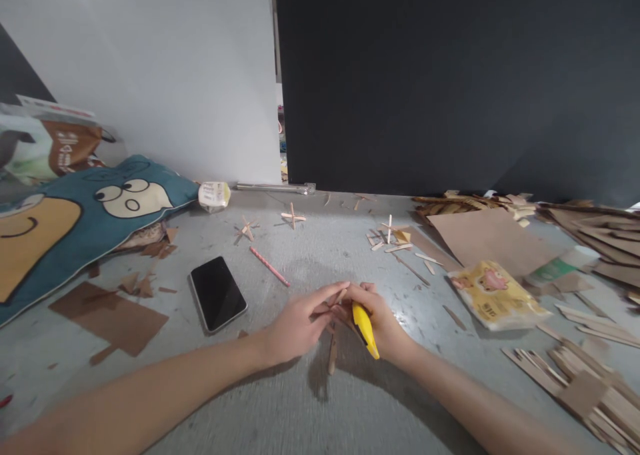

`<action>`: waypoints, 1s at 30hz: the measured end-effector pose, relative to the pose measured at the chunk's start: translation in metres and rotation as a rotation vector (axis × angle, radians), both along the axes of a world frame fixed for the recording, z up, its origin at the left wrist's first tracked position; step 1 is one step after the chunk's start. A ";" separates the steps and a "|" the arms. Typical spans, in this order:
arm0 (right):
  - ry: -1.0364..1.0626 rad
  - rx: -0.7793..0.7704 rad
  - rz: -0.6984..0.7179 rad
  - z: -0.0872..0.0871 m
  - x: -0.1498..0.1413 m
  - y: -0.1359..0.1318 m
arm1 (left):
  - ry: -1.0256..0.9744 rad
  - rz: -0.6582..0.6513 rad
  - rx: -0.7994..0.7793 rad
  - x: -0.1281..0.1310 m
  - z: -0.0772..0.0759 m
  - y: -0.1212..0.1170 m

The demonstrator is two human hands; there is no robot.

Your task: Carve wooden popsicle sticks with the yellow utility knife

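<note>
My left hand (pixel 303 325) and my right hand (pixel 383 322) meet above the near middle of the table, fingertips touching. Fingers of the left one are closed on a thin wooden stick (pixel 333 352), whose lower end points down toward me. In my right fist sits a yellow utility knife (pixel 367 332), its rounded handle end slanting down toward me; any blade is hidden by the fingers. Small crossed wooden-stick pieces (pixel 293 216) stand farther back. Another crossed piece (pixel 389 230) is at the right among loose short sticks.
Left of my hands lie a black-screened phone (pixel 219 294), a pink patterned stick (pixel 270 266), brown cardboard (pixel 110 315) and a teal cushion (pixel 125 208). To the right are a yellow packet (pixel 497 295), a cardboard sheet (pixel 493 238) and bundled wooden sticks (pixel 585 392). Dark panel (pixel 450 82) behind.
</note>
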State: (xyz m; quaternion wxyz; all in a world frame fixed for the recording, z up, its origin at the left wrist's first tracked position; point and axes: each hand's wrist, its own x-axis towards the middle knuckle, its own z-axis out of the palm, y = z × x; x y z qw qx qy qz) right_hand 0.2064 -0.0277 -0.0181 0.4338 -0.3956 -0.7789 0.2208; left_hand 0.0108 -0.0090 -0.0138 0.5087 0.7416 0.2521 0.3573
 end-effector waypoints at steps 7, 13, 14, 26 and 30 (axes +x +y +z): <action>-0.049 0.157 -0.280 -0.010 0.003 0.002 | 0.045 0.097 -0.251 0.005 0.004 0.000; -0.092 0.236 -0.373 -0.013 0.004 0.001 | 0.045 0.090 -0.304 0.007 0.007 -0.001; -0.115 0.233 -0.362 -0.012 0.003 0.000 | 0.040 0.097 -0.302 0.007 0.007 -0.001; -0.153 0.221 -0.171 0.001 0.001 -0.002 | 0.103 0.042 -0.158 0.003 0.007 -0.001; -0.134 0.245 -0.179 0.001 0.001 -0.003 | 0.153 0.007 -0.036 0.001 0.010 -0.002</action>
